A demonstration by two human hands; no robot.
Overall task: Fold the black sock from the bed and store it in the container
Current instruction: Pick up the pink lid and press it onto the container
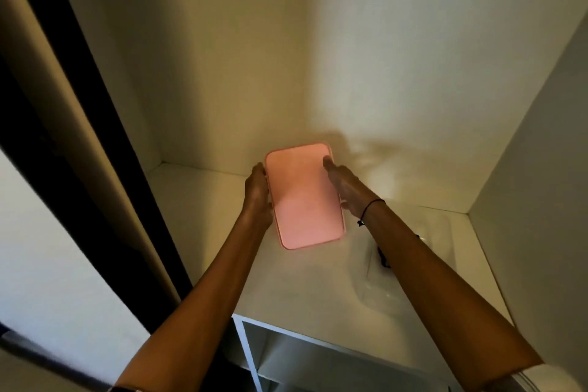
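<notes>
Lid left of container

Between the left hand and right hand is a pink rounded-rectangular lid, smooth matt plastic. Below them, the white shelf board looks smooth and matt. Under the right forearm sits a clear plastic container, faintly glossy.

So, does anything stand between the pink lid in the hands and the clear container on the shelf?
Only the person's own right forearm, which crosses over the clear container. The shelf between the pink lid and the container shows nothing else. The left hand and right hand hold the lid's sides.
</notes>
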